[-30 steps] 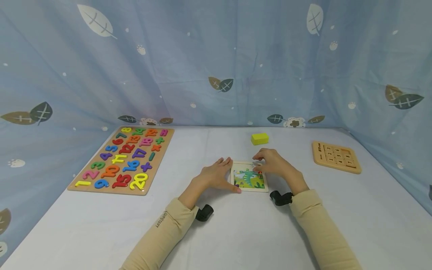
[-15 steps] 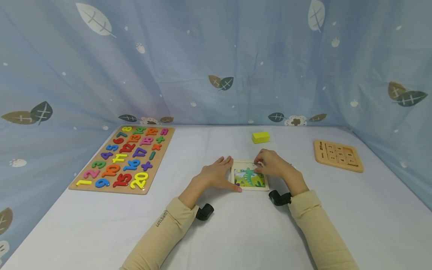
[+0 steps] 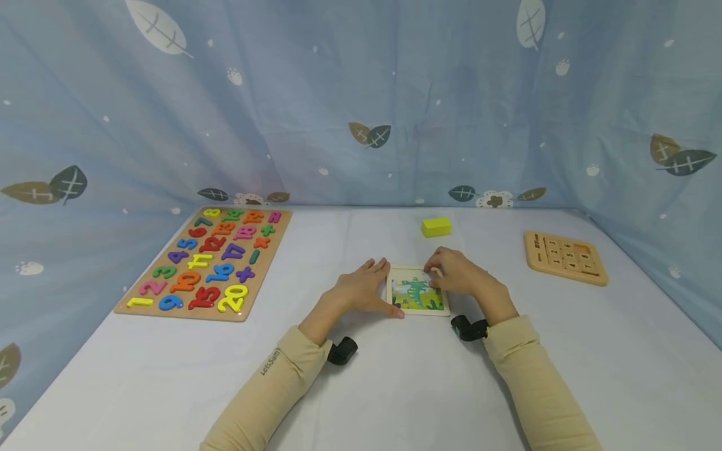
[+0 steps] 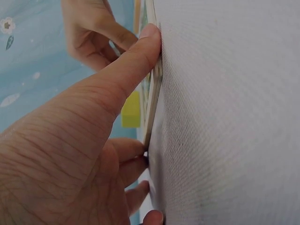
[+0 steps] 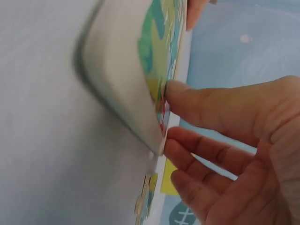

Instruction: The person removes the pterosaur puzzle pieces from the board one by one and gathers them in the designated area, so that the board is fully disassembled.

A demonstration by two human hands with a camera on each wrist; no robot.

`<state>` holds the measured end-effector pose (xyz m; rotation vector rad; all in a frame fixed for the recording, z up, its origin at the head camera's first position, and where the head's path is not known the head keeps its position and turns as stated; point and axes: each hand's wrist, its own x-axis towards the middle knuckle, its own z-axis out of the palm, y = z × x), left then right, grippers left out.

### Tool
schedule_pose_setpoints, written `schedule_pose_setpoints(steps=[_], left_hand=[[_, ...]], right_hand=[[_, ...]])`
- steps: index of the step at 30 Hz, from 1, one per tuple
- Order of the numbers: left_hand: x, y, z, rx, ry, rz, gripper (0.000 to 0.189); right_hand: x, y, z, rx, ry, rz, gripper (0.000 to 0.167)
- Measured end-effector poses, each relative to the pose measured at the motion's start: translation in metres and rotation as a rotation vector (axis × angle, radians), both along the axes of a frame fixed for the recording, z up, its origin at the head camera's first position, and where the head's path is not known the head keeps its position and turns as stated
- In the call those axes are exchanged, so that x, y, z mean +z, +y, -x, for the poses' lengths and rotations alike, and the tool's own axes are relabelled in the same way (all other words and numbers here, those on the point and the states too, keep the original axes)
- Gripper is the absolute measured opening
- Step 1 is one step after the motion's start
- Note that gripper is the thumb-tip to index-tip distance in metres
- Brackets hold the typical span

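A small square jigsaw puzzle [image 3: 416, 295] with a green dinosaur picture in a pale wooden frame lies on the white table. A pale strip shows along the picture's top. My left hand [image 3: 363, 289] holds the frame at its left side: in the left wrist view the thumb [image 4: 147, 40] lies on the near edge, with fingertips at another corner. At the upper right of the puzzle, my right hand [image 3: 457, 274] pinches what looks like a thin jigsaw piece [image 5: 162, 117] between thumb and index finger. The fingers mostly hide this piece.
A yellow block [image 3: 436, 227] stands behind the puzzle. The colourful number board [image 3: 186, 266] lies on the left, and a wooden sliding number puzzle [image 3: 566, 257] on the right. Loose jigsaw pieces [image 5: 146, 197] show past the frame corner in the right wrist view.
My right fingertips have lowered slightly onto the puzzle's upper right part, and the piece at them has become less visible. The left hand keeps its hold on the frame.
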<state>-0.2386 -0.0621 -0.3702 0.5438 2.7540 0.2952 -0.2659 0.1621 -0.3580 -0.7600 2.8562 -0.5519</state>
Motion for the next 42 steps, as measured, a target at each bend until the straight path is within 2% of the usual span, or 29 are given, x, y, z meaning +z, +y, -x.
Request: schedule_pose_setpoints(steps=[5, 9, 12, 22, 33, 42], left_hand=[[0.0004, -0.0018, 0.0003, 0.006, -0.001, 0.000, 0.112], [0.0003, -0.0021, 0.0001, 0.007, -0.007, -0.006, 0.112], [0.0006, -0.0018, -0.0002, 0.009, -0.007, -0.006, 0.112], [0.0031, -0.0003, 0.0000, 0.006, -0.002, -0.001, 0.112], [0.0021, 0.0018, 0.0010, 0.001, -0.007, -0.001, 0.113], [0.0022, 0.0014, -0.0004, 0.003, 0.000, 0.005, 0.112]], right_hand=[[0.0008, -0.0043, 0.0011, 0.010, -0.016, -0.002, 0.021], [0.0002, -0.0050, 0.0020, -0.012, -0.035, -0.003, 0.011], [0.0000, -0.0043, 0.0020, -0.029, -0.038, 0.007, 0.010], [0.0035, 0.0028, 0.0023, 0.002, -0.008, 0.018, 0.024], [0.0006, 0.0021, 0.0046, -0.016, -0.081, 0.030, 0.022], [-0.0014, 0.0016, 0.0039, -0.006, -0.033, 0.046, 0.027]])
